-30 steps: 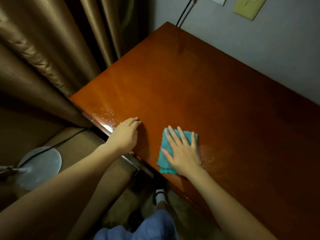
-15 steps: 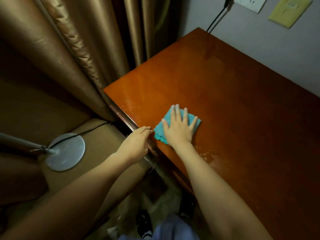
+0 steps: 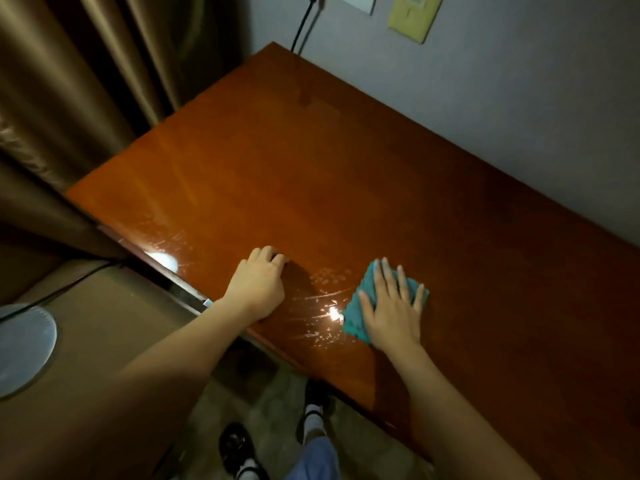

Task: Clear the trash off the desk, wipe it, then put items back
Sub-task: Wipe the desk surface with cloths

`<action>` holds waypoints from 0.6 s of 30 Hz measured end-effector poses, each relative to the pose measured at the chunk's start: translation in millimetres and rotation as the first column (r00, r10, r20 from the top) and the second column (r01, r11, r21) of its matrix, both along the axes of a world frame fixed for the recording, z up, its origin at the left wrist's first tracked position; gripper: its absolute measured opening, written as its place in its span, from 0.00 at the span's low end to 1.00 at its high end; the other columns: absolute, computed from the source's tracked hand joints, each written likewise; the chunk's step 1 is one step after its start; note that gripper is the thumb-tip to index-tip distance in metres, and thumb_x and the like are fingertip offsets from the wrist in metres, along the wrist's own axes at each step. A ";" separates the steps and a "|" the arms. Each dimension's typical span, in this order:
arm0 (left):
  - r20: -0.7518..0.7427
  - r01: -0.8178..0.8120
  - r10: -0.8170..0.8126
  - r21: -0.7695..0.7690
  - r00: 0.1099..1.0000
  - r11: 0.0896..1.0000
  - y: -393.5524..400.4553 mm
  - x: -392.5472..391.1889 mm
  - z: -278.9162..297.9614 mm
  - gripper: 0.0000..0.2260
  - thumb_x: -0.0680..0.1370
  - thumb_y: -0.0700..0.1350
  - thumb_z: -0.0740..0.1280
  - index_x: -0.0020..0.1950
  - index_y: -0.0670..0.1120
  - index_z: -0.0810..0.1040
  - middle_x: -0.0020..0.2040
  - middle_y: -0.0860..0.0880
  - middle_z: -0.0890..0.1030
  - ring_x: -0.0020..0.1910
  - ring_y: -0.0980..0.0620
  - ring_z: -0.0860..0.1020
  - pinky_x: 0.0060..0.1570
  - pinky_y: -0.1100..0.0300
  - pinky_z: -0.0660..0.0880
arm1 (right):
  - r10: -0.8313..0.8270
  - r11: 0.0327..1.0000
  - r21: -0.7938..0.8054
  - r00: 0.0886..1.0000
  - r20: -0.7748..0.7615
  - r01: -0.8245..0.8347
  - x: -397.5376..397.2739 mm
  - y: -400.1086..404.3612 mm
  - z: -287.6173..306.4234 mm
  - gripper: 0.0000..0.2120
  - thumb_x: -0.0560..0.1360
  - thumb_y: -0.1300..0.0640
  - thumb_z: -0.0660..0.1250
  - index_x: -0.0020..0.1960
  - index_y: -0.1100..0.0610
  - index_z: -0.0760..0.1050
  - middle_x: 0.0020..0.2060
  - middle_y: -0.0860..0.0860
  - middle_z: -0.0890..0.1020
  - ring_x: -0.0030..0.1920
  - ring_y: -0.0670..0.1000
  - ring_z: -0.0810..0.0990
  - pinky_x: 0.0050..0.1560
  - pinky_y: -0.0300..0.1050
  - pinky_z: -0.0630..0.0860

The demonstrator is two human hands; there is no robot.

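The reddish-brown wooden desk [image 3: 346, 174] fills the middle of the head view, its top bare. A teal cloth [image 3: 356, 306] lies flat near the front edge, and my right hand [image 3: 393, 310] presses on it with straight, spread fingers. My left hand [image 3: 258, 285] rests on the desk top to the left of the cloth, fingers loosely curled, holding nothing. Wet streaks [image 3: 325, 306] shine on the wood between the two hands and near the front left corner.
Brown curtains [image 3: 86, 98] hang at the left, against the desk's left end. A round grey fan base [image 3: 20, 348] with a cord sits on the floor at lower left. A wall socket with a black plug [image 3: 311, 5] and a yellow plate [image 3: 415, 15] are behind the desk.
My right hand has slid the cloth to the right along the front edge, leaving wet streaks behind it. My left hand has moved from the desk's edge onto its top.
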State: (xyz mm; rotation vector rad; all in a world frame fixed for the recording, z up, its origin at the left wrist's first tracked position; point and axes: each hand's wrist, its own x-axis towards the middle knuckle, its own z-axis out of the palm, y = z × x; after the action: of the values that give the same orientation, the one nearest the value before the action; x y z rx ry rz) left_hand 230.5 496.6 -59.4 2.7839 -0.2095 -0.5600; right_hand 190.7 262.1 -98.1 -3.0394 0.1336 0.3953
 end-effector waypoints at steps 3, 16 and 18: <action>0.019 0.035 -0.035 0.020 0.999 0.999 -6.4 -2.8 -2.1 0.22 0.80 0.41 0.54 0.74 0.48 0.61 0.73 0.48 0.60 0.71 0.46 0.58 0.68 0.52 0.60 | -0.205 0.977 0.054 0.979 0.000 0.205 43.6 26.9 -0.9 0.30 0.80 0.39 0.39 0.77 0.50 0.37 0.77 0.48 0.42 0.77 0.52 0.39 0.72 0.65 0.36; 0.007 -0.025 0.025 0.061 1.000 0.998 -45.5 13.2 6.6 0.21 0.81 0.44 0.53 0.75 0.48 0.60 0.75 0.47 0.59 0.73 0.46 0.56 0.70 0.50 0.59 | 0.233 0.972 0.026 0.969 -0.084 -0.232 -39.4 -26.8 2.2 0.31 0.78 0.36 0.36 0.77 0.49 0.45 0.75 0.45 0.52 0.76 0.51 0.53 0.71 0.61 0.44; 0.011 -0.019 0.019 0.033 1.000 0.999 -64.9 15.1 5.1 0.21 0.81 0.46 0.53 0.75 0.48 0.61 0.74 0.48 0.60 0.73 0.47 0.56 0.70 0.50 0.58 | 0.107 0.994 0.024 0.993 -0.042 -0.106 -4.1 -36.2 1.6 0.31 0.76 0.34 0.31 0.74 0.47 0.34 0.75 0.43 0.40 0.75 0.48 0.38 0.71 0.59 0.32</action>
State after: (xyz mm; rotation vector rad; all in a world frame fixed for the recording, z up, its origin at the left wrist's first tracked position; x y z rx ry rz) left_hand 245.6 431.7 -54.2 2.8187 -0.1774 -0.5496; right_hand 186.6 225.9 -96.5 -3.0266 -0.0305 0.4671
